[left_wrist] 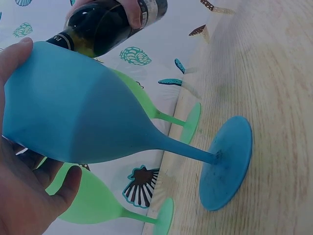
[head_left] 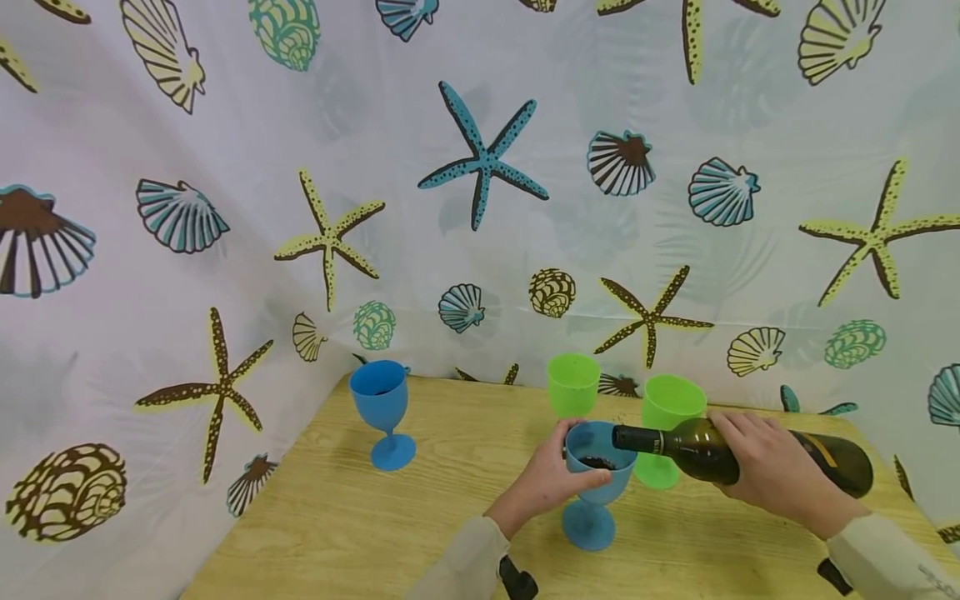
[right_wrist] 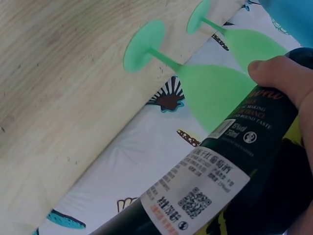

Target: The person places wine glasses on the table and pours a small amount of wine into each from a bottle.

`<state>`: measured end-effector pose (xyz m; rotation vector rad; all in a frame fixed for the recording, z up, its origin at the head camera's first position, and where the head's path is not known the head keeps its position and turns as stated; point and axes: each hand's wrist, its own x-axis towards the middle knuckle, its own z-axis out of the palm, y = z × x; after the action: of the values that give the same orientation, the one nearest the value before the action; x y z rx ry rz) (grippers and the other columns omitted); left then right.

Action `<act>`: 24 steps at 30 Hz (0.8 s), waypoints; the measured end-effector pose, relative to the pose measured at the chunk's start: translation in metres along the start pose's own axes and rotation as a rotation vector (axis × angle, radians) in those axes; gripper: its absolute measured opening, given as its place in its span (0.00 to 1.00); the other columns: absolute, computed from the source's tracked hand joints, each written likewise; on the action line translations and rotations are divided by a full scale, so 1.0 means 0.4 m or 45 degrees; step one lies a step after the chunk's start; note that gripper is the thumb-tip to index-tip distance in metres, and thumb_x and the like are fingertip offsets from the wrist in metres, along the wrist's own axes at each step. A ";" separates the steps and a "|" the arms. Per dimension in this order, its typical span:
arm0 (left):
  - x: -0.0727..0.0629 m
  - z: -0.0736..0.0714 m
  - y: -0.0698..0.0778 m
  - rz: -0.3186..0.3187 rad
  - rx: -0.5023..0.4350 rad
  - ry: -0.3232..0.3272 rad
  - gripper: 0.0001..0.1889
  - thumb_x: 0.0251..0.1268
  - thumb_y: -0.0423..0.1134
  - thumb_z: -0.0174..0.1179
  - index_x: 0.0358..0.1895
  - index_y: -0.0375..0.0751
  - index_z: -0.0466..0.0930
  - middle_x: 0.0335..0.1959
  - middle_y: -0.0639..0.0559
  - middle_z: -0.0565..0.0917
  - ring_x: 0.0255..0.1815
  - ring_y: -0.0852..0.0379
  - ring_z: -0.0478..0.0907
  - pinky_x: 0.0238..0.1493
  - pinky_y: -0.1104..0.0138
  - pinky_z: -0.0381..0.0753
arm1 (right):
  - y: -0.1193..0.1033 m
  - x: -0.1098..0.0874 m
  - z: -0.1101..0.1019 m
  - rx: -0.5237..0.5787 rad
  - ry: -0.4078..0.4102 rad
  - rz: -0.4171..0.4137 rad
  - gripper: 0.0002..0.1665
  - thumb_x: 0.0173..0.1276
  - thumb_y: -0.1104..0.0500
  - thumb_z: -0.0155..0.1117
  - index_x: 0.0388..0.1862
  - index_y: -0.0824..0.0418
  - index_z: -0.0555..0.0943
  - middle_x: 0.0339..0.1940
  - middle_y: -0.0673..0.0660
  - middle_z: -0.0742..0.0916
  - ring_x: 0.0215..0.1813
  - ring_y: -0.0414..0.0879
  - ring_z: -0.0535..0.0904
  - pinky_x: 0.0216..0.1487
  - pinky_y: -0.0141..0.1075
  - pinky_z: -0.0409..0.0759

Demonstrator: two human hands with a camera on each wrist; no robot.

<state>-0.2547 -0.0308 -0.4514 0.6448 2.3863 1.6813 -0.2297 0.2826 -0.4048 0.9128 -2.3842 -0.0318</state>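
My left hand grips the bowl of a blue goblet, fingers around the far side and thumb across the near side. Dark liquid shows inside. In the left wrist view the goblet's foot appears to rest on the table. A dark wine bottle lies nearly level in my right hand, which is wrapped round its body. The bottle's mouth is over the goblet's right rim; no stream is visible. Its white label faces the right wrist camera.
Two green goblets, one behind the held goblet and another behind the bottle, stand close by. Another blue goblet with dark contents is at the table's far left. A seashell-patterned curtain borders the wooden table.
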 end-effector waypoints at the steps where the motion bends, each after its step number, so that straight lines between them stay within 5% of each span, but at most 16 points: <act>1: 0.001 0.000 0.000 0.002 -0.001 -0.001 0.41 0.56 0.55 0.66 0.70 0.51 0.56 0.66 0.49 0.66 0.65 0.48 0.65 0.57 0.51 0.71 | -0.003 -0.003 0.004 0.019 -0.005 0.019 0.55 0.26 0.51 0.86 0.55 0.73 0.72 0.44 0.66 0.81 0.43 0.61 0.78 0.39 0.56 0.77; 11: 0.002 0.002 0.001 0.016 0.008 -0.005 0.41 0.57 0.53 0.66 0.71 0.49 0.56 0.65 0.50 0.67 0.64 0.49 0.66 0.57 0.52 0.71 | -0.020 -0.030 0.052 0.153 0.063 0.134 0.56 0.26 0.52 0.85 0.56 0.73 0.70 0.44 0.66 0.81 0.42 0.59 0.79 0.37 0.53 0.78; 24: -0.004 0.002 0.004 0.043 0.026 -0.005 0.40 0.58 0.51 0.65 0.71 0.50 0.55 0.64 0.50 0.68 0.64 0.50 0.66 0.57 0.53 0.71 | -0.037 -0.052 0.071 0.213 -0.013 0.278 0.56 0.30 0.51 0.85 0.58 0.72 0.68 0.47 0.66 0.80 0.43 0.59 0.79 0.42 0.55 0.78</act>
<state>-0.2525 -0.0302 -0.4505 0.6943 2.4059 1.6697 -0.2232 0.2790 -0.4423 0.7217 -2.5114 0.2517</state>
